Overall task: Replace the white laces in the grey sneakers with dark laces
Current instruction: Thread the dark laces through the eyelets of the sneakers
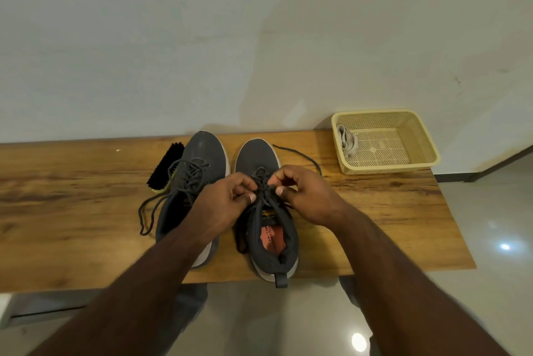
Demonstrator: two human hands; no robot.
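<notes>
**Both hands work the dark lace on the right-hand sneaker**

Two grey sneakers stand side by side on a wooden table (375, 211), toes pointing toward the wall. The person's left hand (223, 203) and right hand (302, 197) meet over the eyelets of the right-hand sneaker (259, 156). Each hand has its fingers curled and pinches the dark lace (264, 190) between thumb and fingertips, the two pinches close together above the tongue. One free end of that lace (300, 153) trails out across the table to the right of the toe. The shoe's opening shows a reddish insole with printed lettering, and its heel tab hangs over the near edge of the table.

The left-hand sneaker (202, 151) is already threaded with a dark lace, whose loose ends (147, 211) loop down onto the wood on its left. The left forearm crosses over the heel of this shoe. A black-bristled brush (165, 165) lies just beside its toe, partly tucked behind it.

At the far right corner of the table sits a pale yellow perforated basket (421, 139). The white laces (347, 141) lie bundled inside it, against its left wall.
</notes>
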